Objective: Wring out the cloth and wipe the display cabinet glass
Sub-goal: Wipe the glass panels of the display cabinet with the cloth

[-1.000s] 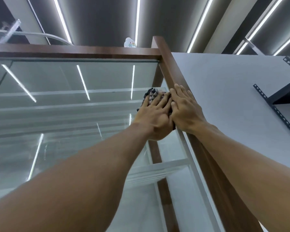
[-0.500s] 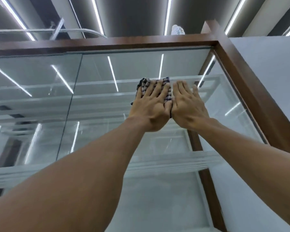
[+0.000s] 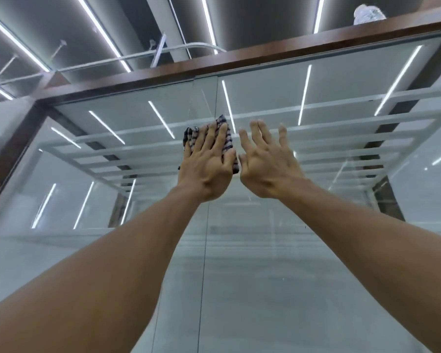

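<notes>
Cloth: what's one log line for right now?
step: wiping | left hand presses cloth on cabinet glass | right hand open, beside cloth

a: bare left forearm [image 3: 107, 271] and bare right forearm [image 3: 367, 245], smooth, broad near the lens and narrowing toward the wrists.
b: uncovered right to the frame's edge. bare left hand [image 3: 206, 169] and right hand [image 3: 267, 169] as well.
a: raised tendons and faint veins across both backs.
b: creased knuckles, slim fingers [image 3: 261, 133], rounded tips.
</notes>
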{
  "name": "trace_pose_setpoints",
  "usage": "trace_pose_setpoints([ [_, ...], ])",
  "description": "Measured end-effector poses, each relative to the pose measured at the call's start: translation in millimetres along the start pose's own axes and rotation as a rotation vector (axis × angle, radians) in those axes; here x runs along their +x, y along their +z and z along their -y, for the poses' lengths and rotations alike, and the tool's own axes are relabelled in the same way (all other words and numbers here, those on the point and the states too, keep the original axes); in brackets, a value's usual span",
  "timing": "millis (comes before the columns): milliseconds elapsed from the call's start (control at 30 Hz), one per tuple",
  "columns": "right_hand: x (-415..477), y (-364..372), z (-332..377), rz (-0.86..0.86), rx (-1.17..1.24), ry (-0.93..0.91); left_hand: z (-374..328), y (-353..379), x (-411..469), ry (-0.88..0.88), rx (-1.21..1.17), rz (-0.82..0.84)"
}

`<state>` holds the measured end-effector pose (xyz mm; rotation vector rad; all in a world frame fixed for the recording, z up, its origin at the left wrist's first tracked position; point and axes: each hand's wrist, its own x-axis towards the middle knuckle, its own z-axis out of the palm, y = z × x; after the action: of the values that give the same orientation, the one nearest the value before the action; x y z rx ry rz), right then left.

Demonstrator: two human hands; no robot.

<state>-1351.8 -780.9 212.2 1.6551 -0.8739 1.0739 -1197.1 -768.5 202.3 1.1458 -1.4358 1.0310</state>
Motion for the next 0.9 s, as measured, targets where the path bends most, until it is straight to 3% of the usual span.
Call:
trace_pose_setpoints([
  [133, -17, 2, -5, 0.0, 0.031, -0.001, 2, 6, -37, -0.031, 0.001, -0.013],
  [233, -34, -1, -22, 0.01, 0.033, -0.02, -13, 11, -58, 0.097, 0.015, 0.048],
  [333, -48, -7, -53, 0.0, 0.027, 0.028, -42, 14, -29, 0.176, 0.026, 0.081],
  [433, -60, -14, -90, -0.012, 0.022, 0.12, -96, 22, 7, 0.077, 0.001, 0.05],
  [600, -90, -36, -164, -0.024, -0.021, 0.245, -172, 47, -13, 0.372, 0.041, 0.097],
  [767, -116, -56, -223, 0.028, -0.099, 0.242, -229, 53, 21, 0.174, -0.005, 0.089],
  [900, -137, -72, -271, 0.041, -0.253, 0.288, -294, 74, 9, 0.41, 0.012, 0.127],
])
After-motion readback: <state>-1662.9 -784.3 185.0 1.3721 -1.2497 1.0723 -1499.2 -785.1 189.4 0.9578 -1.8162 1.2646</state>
